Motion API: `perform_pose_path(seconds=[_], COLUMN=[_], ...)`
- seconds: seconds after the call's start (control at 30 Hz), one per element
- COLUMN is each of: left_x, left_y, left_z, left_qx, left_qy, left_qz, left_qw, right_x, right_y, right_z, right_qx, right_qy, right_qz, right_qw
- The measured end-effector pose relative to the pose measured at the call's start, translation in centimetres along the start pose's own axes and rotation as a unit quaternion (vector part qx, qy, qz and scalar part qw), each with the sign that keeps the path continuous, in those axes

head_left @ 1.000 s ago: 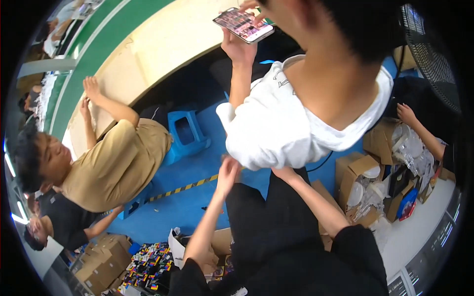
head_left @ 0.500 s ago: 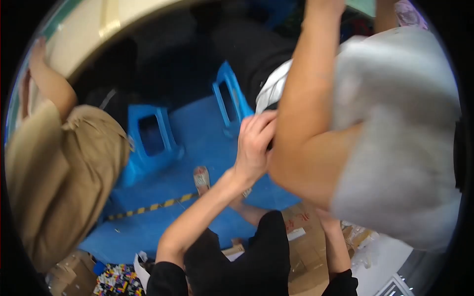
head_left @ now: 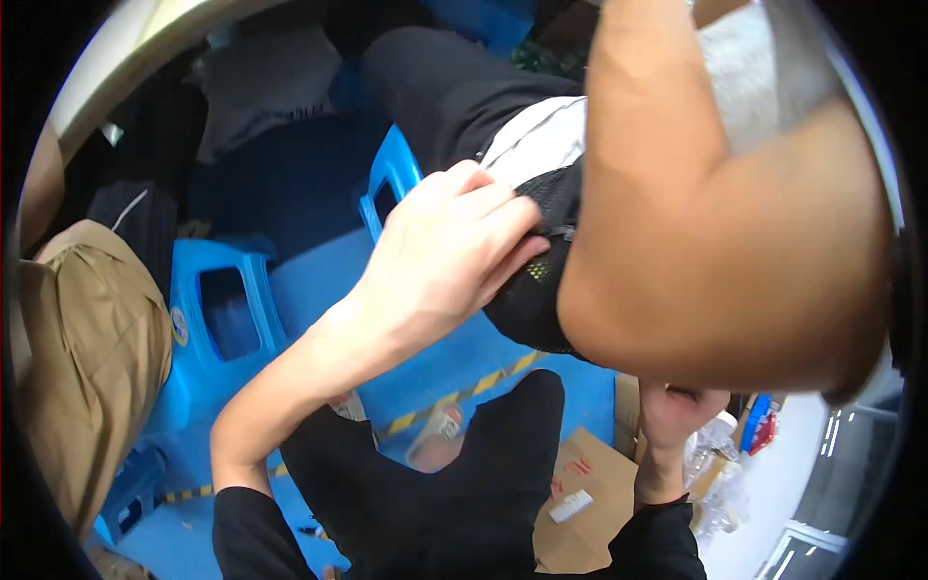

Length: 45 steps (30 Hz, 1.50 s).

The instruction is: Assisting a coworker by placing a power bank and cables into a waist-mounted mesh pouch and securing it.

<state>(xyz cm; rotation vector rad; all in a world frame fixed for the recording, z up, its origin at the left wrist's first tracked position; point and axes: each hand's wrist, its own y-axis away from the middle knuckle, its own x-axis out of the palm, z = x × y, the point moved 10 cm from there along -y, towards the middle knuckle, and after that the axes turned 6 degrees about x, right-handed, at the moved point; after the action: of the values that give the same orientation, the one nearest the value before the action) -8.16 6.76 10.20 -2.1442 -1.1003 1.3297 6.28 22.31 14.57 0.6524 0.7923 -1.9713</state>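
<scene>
Left hand (head_left: 449,256) lies flat, fingers (head_left: 503,208) spread and clasping nothing, on the black mesh pouch (head_left: 532,290) at another person's waist, centre frame; right hand (head_left: 677,416) half hidden beneath that person's arm, grip indeterminate; judged step: feeling for hold, next needs closing fingers.

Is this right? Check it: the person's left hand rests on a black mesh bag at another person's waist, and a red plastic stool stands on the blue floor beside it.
One thing is wrong: the plastic stool is blue, not red, as the head view shows. The left hand does rest on the black mesh bag at the other person's waist, above the blue floor.
</scene>
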Motion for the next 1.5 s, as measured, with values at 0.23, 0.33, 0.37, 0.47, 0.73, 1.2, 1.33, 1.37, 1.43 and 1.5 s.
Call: perform_pose_path(seconds=[0.23, 0.33, 0.37, 0.47, 0.73, 1.2, 1.33, 1.37, 1.43, 1.5], left_x=[1.4, 6.4, 8.0, 15.3, 13.8, 11.2, 9.2, 9.6, 10.0, 9.9], left_y=[2.9, 5.1, 5.4, 5.3, 4.2, 1.8, 1.3, 1.0, 0.9, 0.9], left_z=[-5.9, -10.6, -12.3, -12.8, -14.2, -11.5, -10.7, -11.0, -10.5, -10.2], left_qx=[0.117, 0.162, 0.173, 0.101, 0.142, 0.251, 0.213, 0.217, 0.192, 0.168], left_qy=[-0.060, -0.005, 0.001, -0.059, -0.048, -0.305, -0.225, -0.202, -0.201, -0.201], left_qz=[0.008, 0.031, 0.016, 0.133, 0.201, 0.162, 0.176, 0.214, 0.239, 0.267], left_qw=[0.991, 0.986, 0.985, 0.984, 0.968, 0.904, 0.934, 0.931, 0.930, 0.927], right_x=[1.1, 3.0, 2.3, 4.7, 4.2, 2.8, 2.7, 3.6, 4.9, 3.4], right_y=[10.6, 12.1, 12.5, 9.2, 7.9, 7.1, 7.2, 6.6, 5.7, 6.1], right_z=[-1.7, -9.4, -13.7, -17.8, -13.9, -12.7, -20.0, -21.5, -21.8, -20.3], right_qx=[-0.316, -0.233, -0.183, -0.054, -0.155, -0.232, -0.054, -0.007, 0.030, 0.031], right_qy=[0.005, 0.087, 0.009, -0.155, -0.081, -0.174, -0.255, -0.255, -0.273, -0.297], right_qz=[-0.044, -0.103, -0.263, -0.260, -0.283, -0.326, -0.365, -0.323, -0.253, -0.300], right_qw=[0.948, 0.963, 0.947, 0.952, 0.943, 0.900, 0.894, 0.911, 0.928, 0.906])
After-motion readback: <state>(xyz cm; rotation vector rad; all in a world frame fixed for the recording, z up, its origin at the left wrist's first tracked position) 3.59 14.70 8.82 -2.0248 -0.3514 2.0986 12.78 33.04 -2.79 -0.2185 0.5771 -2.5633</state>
